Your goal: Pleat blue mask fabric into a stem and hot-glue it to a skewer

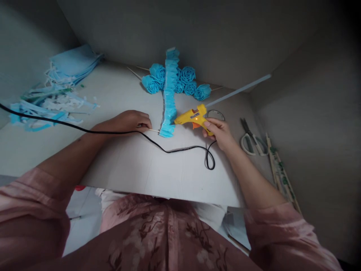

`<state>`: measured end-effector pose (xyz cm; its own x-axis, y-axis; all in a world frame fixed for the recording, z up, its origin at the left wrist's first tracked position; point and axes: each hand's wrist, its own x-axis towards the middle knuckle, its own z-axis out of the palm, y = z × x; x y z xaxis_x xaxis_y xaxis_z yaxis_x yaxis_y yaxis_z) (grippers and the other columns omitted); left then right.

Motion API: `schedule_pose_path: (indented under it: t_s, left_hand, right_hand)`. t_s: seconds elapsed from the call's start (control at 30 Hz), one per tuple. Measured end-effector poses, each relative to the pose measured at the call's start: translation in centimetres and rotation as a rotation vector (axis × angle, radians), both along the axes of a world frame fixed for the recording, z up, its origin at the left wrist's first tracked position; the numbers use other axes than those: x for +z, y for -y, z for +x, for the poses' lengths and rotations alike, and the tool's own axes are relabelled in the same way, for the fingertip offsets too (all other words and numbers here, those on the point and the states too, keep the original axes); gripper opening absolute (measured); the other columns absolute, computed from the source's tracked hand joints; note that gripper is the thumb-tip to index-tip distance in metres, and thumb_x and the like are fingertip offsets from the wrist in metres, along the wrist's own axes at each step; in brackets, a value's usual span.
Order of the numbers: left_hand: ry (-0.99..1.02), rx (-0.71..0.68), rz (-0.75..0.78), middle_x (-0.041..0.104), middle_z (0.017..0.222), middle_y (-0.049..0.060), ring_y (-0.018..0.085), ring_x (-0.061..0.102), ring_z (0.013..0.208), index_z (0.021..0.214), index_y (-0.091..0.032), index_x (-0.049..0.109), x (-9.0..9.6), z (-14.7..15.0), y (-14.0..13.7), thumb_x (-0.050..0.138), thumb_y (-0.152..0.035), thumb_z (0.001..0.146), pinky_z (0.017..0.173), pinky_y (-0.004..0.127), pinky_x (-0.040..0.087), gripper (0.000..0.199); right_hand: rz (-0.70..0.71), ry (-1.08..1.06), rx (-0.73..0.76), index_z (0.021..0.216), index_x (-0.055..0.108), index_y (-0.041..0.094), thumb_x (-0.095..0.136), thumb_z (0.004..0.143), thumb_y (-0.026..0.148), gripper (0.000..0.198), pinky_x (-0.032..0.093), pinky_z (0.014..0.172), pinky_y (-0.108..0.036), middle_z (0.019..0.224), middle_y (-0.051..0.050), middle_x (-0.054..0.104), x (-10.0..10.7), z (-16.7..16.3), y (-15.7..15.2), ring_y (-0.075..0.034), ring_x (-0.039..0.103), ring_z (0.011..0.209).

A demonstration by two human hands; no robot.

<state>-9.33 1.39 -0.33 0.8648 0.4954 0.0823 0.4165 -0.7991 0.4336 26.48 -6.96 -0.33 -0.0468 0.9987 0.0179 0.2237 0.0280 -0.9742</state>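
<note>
My right hand (218,131) is wrapped round the grip of a yellow glue gun (199,114). A glowing orange light shows on its side, and a long translucent glue stick (239,90) sticks out of its back. The nozzle is at the right edge of a pleated blue strip (170,101), near its lower end; whether it touches, I cannot tell. My left hand (137,122) pinches a thin pale stick (154,130), whose far end meets the strip's lower end. Several blue rosettes (188,74) on sticks lie on both sides of the strip's upper part.
A black cord (180,149) crosses the table (169,177) and passes over my left wrist. Blue face masks (75,62) are stacked at the back left, with cut scraps (53,105) before them. White-handled scissors (252,141) and a roll of tape (216,114) lie on the right.
</note>
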Motion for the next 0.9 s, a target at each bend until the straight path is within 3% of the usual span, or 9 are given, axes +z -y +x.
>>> schedule_pose_path:
  t_s: [0.23, 0.43, 0.63, 0.9]
  left_hand:
    - [-0.001, 0.017, 0.003, 0.072, 0.098, 0.006, 0.016, 0.066, 0.089, 0.096, -0.019, 0.074, 0.1, -0.2, -0.1, 0.046, -0.041, 0.102, 0.082, 0.022, 0.045, 0.036]
    - [0.078, 0.064, 0.068, 0.07, 0.099, 0.006, 0.016, 0.066, 0.09, 0.098, -0.021, 0.076, -0.9, -0.3, -0.5, 0.044, -0.039, 0.103, 0.084, 0.023, 0.045, 0.036]
    - [0.053, 0.139, 0.026, 0.071, 0.099, 0.004, 0.014, 0.065, 0.087, 0.098, -0.021, 0.076, -1.1, -0.2, -0.5, 0.053, -0.032, 0.094, 0.078, 0.021, 0.046, 0.026]
    - [0.055, 0.147, -0.008, 0.071, 0.093, 0.005, 0.014, 0.064, 0.08, 0.091, -0.018, 0.072, -0.5, -0.2, -0.5, 0.054, -0.033, 0.092, 0.072, 0.022, 0.045, 0.024]
  right_hand:
    - [-0.012, -0.212, -0.075, 0.074, 0.056, 0.023, 0.079, 0.067, 0.078, 0.06, 0.017, 0.041, -0.024, 0.053, 0.004, 0.051, -0.1, 0.0, -0.4, -0.007, 0.034, 0.042]
    - [-0.016, -0.214, -0.06, 0.074, 0.048, 0.024, 0.077, 0.067, 0.082, 0.064, 0.02, 0.042, -0.026, 0.055, 0.006, 0.05, -0.3, 0.0, -0.5, -0.006, 0.029, 0.04]
    - [-0.035, -0.24, -0.07, 0.073, 0.049, 0.024, 0.08, 0.064, 0.08, 0.064, 0.02, 0.041, -0.026, 0.054, 0.006, 0.051, -0.4, 0.1, -0.5, -0.006, 0.03, 0.04]
    - [-0.017, -0.209, -0.043, 0.078, 0.051, 0.024, 0.074, 0.073, 0.079, 0.06, 0.018, 0.042, -0.027, 0.056, 0.007, 0.05, -0.7, 0.3, -0.7, -0.006, 0.03, 0.04]
